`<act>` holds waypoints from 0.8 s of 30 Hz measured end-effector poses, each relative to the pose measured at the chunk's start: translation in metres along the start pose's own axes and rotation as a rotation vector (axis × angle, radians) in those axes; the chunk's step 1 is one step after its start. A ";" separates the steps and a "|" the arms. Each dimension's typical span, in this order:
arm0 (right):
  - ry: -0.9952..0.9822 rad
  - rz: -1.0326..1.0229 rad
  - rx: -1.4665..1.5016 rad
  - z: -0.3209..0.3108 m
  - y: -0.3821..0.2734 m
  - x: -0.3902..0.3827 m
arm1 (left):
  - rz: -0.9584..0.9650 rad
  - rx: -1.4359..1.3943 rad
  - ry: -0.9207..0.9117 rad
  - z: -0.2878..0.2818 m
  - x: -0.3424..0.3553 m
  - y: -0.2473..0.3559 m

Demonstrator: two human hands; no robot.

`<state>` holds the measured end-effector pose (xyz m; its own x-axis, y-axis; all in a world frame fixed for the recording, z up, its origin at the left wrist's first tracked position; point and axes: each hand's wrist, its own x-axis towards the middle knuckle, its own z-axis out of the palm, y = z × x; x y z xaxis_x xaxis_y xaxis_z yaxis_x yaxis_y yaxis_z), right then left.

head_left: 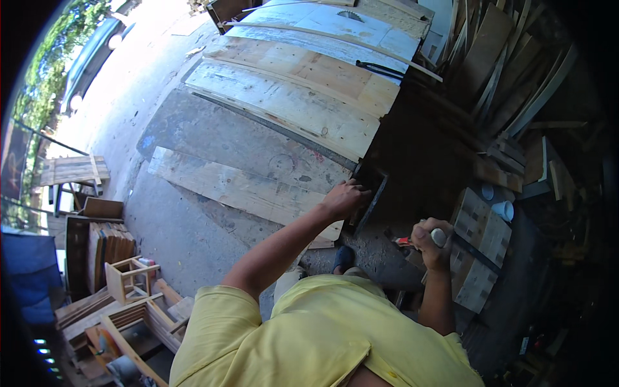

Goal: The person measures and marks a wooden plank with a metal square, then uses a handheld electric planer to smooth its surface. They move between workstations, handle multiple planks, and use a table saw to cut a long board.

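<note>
My left hand (348, 198) is at the right edge of the worktable, closed with its fingers curled down. What it grips, if anything, is hidden. Just beyond it a dark metal bar (373, 205) slants down beside the table's edge. A long pale board (238, 187) lies along the near side of the tabletop, its right end under my left forearm. To the right, my right hand (431, 242) is closed around a hand tool (440, 237) with a pale rounded end. A red part (403, 242) shows at the fist's left; the tool's kind cannot be made out.
More planks (290, 103) cover the far tabletop, with a round saw blade (350, 15) among them. Scrap wood (490, 71) leans at the upper right. A block-patterned wooden panel (480, 258) stands right of my right hand. Wooden frames (138, 322) are piled at the lower left.
</note>
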<state>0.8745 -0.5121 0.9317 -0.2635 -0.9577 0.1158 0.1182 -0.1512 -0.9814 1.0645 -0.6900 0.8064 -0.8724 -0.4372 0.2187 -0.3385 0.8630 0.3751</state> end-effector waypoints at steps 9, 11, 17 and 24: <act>0.185 -0.227 0.458 0.025 -0.021 0.069 | -1.003 -0.916 -0.087 -0.025 -0.147 0.056; 0.242 -0.249 0.646 0.057 -0.001 0.105 | -1.062 -0.999 -0.046 -0.024 -0.170 0.070; 0.344 0.376 0.976 0.122 0.159 0.187 | -1.024 -1.099 0.083 -0.024 -0.186 0.087; 0.125 0.581 -0.121 0.068 0.216 0.073 | -1.214 -1.078 0.419 -0.051 -0.268 0.097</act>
<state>0.9459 -0.6311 0.7385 -0.2996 -0.8382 -0.4557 0.1688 0.4235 -0.8900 1.2835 -0.5019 0.8299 -0.0966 -0.8607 -0.4999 -0.1643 -0.4816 0.8609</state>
